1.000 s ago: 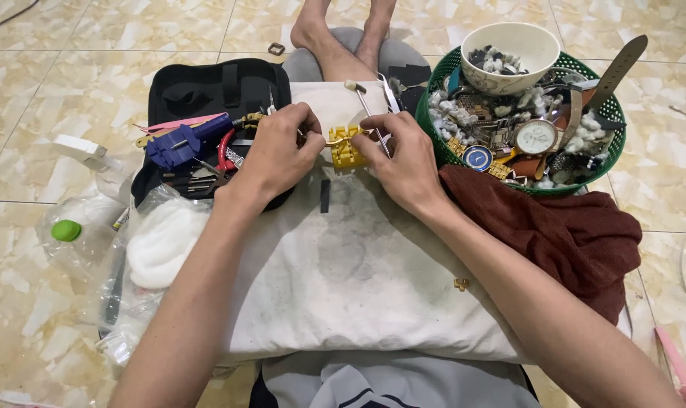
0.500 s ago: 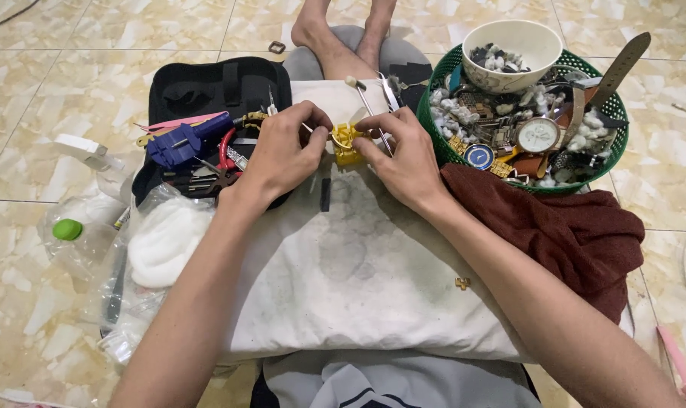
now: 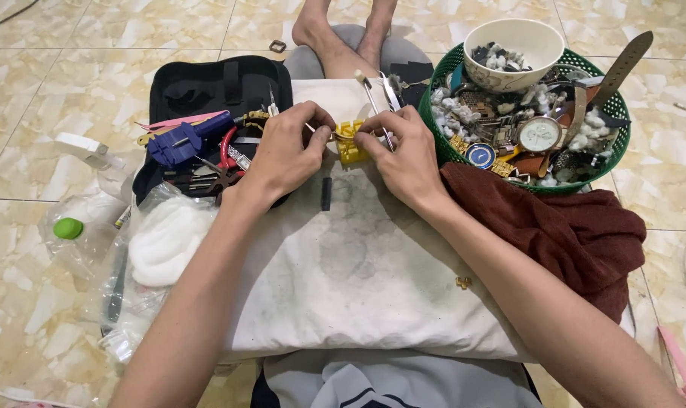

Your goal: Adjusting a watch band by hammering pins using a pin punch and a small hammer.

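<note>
A small yellow plastic block (image 3: 350, 146) rests on a stained white cloth (image 3: 358, 272) spread over my lap. My left hand (image 3: 288, 155) pinches the block's left side with thumb and forefinger. From the right, my right hand (image 3: 403, 151) closes on it and holds a thin metal tool (image 3: 373, 102) that points away from me. A short black bar (image 3: 326, 193) lies on the cloth just below the block.
An open black tool case (image 3: 207, 91) with a blue tool (image 3: 180, 140) and red-handled pliers lies left. A green basket (image 3: 607, 155) of watches and parts, with a white bowl (image 3: 509, 41), stands right. A brown cloth (image 3: 577, 227), cotton in plastic (image 3: 165, 238) and a small gold piece (image 3: 463, 282) lie nearby.
Both hands stay on the yellow block with small finger shifts. The view has tilted slightly; nothing else has moved.
</note>
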